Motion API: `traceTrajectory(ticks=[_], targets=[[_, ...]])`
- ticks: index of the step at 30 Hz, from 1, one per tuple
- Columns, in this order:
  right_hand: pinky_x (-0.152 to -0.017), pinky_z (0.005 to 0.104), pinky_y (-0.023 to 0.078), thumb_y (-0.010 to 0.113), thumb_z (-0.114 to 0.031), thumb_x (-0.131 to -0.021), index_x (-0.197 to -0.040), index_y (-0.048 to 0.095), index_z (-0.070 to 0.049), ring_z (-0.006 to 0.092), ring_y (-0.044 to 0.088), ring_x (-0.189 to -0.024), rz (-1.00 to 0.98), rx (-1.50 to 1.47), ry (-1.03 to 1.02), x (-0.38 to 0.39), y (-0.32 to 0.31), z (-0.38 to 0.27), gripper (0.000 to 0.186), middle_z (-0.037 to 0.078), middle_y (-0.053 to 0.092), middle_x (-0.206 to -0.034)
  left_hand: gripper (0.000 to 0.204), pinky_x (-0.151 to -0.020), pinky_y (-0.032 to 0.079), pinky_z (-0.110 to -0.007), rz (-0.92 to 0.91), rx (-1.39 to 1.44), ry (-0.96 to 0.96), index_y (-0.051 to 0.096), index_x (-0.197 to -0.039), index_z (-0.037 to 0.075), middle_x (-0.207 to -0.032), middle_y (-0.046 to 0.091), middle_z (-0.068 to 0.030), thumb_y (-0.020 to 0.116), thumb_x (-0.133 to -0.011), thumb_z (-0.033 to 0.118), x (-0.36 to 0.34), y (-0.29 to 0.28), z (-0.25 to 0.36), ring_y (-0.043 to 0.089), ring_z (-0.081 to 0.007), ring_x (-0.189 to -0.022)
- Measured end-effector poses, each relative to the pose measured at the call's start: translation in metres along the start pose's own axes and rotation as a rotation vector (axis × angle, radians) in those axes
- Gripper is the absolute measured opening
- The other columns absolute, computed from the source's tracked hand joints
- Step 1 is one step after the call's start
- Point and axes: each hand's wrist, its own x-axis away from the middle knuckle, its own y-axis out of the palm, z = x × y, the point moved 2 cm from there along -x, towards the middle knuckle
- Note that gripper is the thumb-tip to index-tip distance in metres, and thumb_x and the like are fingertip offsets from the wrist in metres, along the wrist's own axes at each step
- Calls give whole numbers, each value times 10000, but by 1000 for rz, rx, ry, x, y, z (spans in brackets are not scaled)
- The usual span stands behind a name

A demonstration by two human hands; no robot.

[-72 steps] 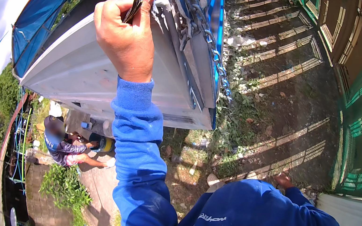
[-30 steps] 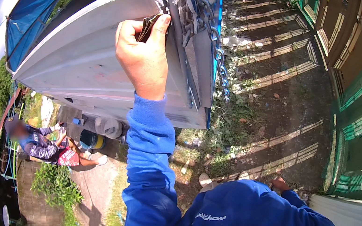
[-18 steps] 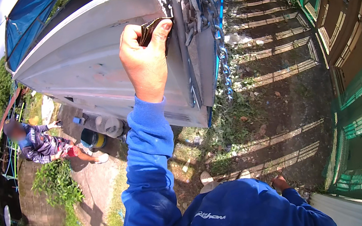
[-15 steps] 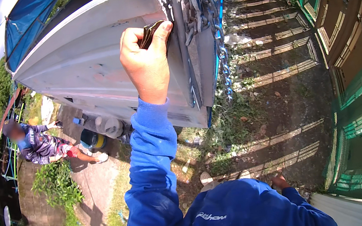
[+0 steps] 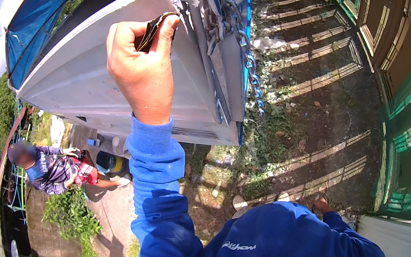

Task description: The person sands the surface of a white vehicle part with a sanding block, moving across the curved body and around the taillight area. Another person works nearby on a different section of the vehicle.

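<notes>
Left hand (image 5: 144,71) has shifted left, farther from upright metal rod (image 5: 204,53) at corner of grey-white panel (image 5: 90,82). Thumb and fingers pinched tight on folded dark sheet (image 5: 153,30), partly hidden in grip, in front of panel; contact unclear. Right hand (image 5: 321,206) small, shadowed beside blue shirt (image 5: 280,229); finger state, contents cannot be told.

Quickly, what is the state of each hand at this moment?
Left hand: closed, holding a folded dark sheet.
Right hand: too small to tell whether open or closed.
</notes>
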Motion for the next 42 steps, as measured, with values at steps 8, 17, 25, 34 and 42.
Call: traceTrajectory(ticks=[8,17,25,34,42], targets=[[-948,440,508,721,-502,-782,-1247,588,62,387,626,-1175,-140,550,-329,-63,28,60,743,269,654,-1217,299,-647,492,-309,139,62,142,591,-793,14,-800,595,-62,872,-772,113,-46,26,-6,591,-175,-715],[-993,429,502,761,-428,-707,-1205,625,15,352,641,-1163,10,196,123,25,-15,-63,680,224,681,-1201,321,-633,473,-299,50,35,126,571,-788,19,-780,558,-49,872,-777,129,-15,17,-9,535,-153,-682],[-1060,438,437,740,-387,-763,-1470,321,-4,381,565,-1253,-30,74,80,21,-20,-67,907,228,569,-1370,345,-587,449,-314,47,-45,138,536,-795,25,-795,529,-63,860,-792,144,-5,23,2,524,-175,-663],[-764,337,537,691,-150,-868,-1312,550,-38,206,665,-887,-429,-142,-575,114,-25,-253,479,103,686,-1043,281,-665,450,-316,44,49,-222,571,-814,34,-816,556,-63,848,-770,42,95,-18,-12,527,-191,-725],[-917,428,529,651,-93,-874,-1306,553,-26,379,638,-1084,71,278,-1566,418,-103,-528,448,185,643,-1208,316,-692,475,-424,-415,-125,-876,572,-808,-14,-803,603,-178,821,-809,182,372,-81,-109,594,-357,-740]])
